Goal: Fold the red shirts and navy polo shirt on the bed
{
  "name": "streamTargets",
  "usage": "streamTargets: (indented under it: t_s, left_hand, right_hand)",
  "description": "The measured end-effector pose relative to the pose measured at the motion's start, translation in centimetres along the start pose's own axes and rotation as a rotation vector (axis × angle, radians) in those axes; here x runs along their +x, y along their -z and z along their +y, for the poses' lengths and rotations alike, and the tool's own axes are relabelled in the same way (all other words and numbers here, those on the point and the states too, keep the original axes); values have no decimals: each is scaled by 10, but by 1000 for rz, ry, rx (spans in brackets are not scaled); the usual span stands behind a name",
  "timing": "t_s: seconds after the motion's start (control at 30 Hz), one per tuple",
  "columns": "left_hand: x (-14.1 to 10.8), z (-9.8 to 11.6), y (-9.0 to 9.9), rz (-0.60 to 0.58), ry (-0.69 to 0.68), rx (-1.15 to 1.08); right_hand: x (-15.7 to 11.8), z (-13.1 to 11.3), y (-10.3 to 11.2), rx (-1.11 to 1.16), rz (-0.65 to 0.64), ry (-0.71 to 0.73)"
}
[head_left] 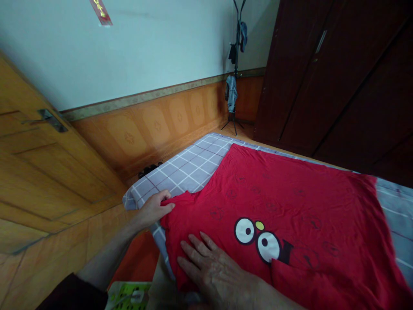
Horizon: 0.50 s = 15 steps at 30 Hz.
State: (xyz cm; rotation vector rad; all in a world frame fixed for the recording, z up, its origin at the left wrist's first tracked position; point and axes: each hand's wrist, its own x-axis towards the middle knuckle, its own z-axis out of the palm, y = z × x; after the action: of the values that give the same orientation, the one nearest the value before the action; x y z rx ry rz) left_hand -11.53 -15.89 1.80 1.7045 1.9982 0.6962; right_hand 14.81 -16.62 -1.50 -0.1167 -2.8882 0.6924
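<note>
A red T-shirt (267,181) lies spread over a grey checked cloth (189,168). Two large cartoon eyes and a small yellow spot are printed on it, and fine creases run across the fabric. At the shirt's left corner, my left hand (155,209) pinches the edge between thumb and fingers. My right hand (214,269) rests flat on the shirt nearer to me, fingers stretched out and holding nothing. Close to my right forearm, part of the fabric is folded over beside the printed eyes.
A yellow wooden door (61,168) with a metal handle stands at left. Below my left arm are an orange-red surface (137,258) and a green perforated item (124,295). Behind the cloth stand a coat rack (237,64) with hung clothes and a dark wardrobe (300,86).
</note>
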Motion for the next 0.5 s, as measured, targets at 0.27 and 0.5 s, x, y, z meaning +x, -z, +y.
streamTargets:
  t_s: [0.27,0.5]
  left_hand:
    - [-7,80,-30,-84,-201,-258]
    - [-12,92,-51,-347,-170,-581]
  right_hand:
    - [7,-7,-5,-242,105,78]
    - [5,-17,-5,-400,248,187]
